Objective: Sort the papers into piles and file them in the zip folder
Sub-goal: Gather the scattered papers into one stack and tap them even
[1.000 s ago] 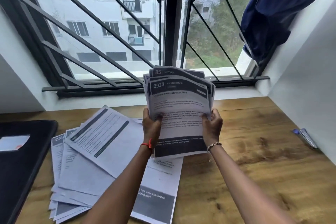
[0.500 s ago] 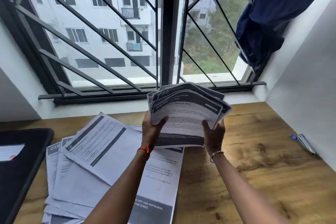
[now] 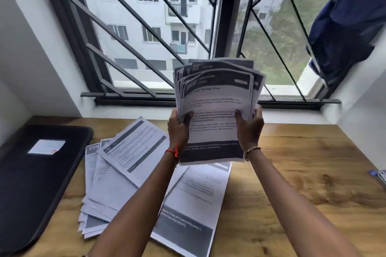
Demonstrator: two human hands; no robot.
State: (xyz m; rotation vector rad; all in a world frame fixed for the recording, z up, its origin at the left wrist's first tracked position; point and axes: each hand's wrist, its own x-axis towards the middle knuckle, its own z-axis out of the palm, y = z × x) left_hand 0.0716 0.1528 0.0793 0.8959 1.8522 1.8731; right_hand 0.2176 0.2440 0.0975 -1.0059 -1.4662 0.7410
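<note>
I hold a fanned stack of printed papers (image 3: 215,98) upright above the wooden table (image 3: 292,183). My left hand (image 3: 178,129) grips the stack's left edge and my right hand (image 3: 249,126) grips its right edge, thumbs on the front sheet. Below on the table a loose pile of papers (image 3: 117,173) is spread out left of my left arm, and a single sheet (image 3: 194,200) lies face up, turned the other way, between my arms. The black zip folder (image 3: 33,183) lies shut at the far left with a white label (image 3: 47,146) on it.
A barred window (image 3: 188,27) fills the back, with its sill just behind the held stack. A white wall (image 3: 367,110) bounds the table on the right, and a small blue-and-white item (image 3: 379,176) lies against it. A dark blue cloth (image 3: 351,27) hangs at the upper right.
The stack tipped forward and down half a second ago and now stands upright again, higher in front of the window. Both hands kept their grip on it.
</note>
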